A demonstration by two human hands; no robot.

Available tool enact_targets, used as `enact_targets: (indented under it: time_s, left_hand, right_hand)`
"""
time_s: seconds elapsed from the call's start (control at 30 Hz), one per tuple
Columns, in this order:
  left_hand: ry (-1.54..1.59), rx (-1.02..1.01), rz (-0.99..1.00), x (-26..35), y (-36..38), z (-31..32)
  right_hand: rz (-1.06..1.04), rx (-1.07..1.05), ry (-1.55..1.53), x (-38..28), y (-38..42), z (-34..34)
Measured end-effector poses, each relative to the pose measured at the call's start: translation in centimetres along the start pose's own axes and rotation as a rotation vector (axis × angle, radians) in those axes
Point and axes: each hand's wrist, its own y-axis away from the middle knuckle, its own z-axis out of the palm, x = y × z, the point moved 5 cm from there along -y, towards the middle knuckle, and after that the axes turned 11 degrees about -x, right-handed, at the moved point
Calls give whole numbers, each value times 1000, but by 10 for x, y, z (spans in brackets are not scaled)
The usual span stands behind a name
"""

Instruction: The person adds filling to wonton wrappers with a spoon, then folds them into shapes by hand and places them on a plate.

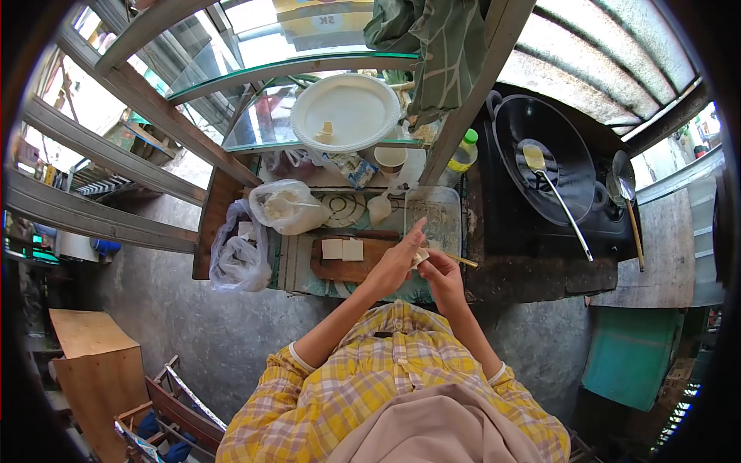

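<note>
Between my two hands is a small pale folded piece (419, 258), partly hidden by the fingers. My left hand (397, 265) rests against its left side, with the fingers stretched up and forward. On the right, my right hand (441, 275) pinches the piece between bent fingers. Left of my hands, two pale square sheets (342, 249) lie side by side on a brown wooden board (328, 270). A clear plastic container (433, 207) stands just beyond my hands. Further off, a white plate (346, 108) on the glass shelf holds a few small pale pieces (325, 133).
A large black wok (540, 131) with a slotted turner (534, 159) sits on the stove at right. Plastic bags (241, 258) lie at left. A paper cup (391, 159) and a green-capped bottle (464, 152) stand behind. A wooden post (471, 92) rises between shelf and stove.
</note>
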Motion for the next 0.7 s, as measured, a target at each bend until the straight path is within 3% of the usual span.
enact_targets:
  time_s: [0.4, 0.5, 0.6, 0.7]
  left_hand:
    - [-49, -3, -4, 2, -1, -5]
    - [-106, 30, 117, -9, -9, -13]
    - [105, 25, 88, -4, -3, -14]
    - [126, 162, 197, -9, 1, -15]
  right_hand:
    - [53, -38, -62, 3, -2, 3]
    - [27, -29, -102, 4, -4, 2]
    - [-36, 16, -133, 3, -5, -4]
    - [-105, 99, -122, -10, -8, -5]
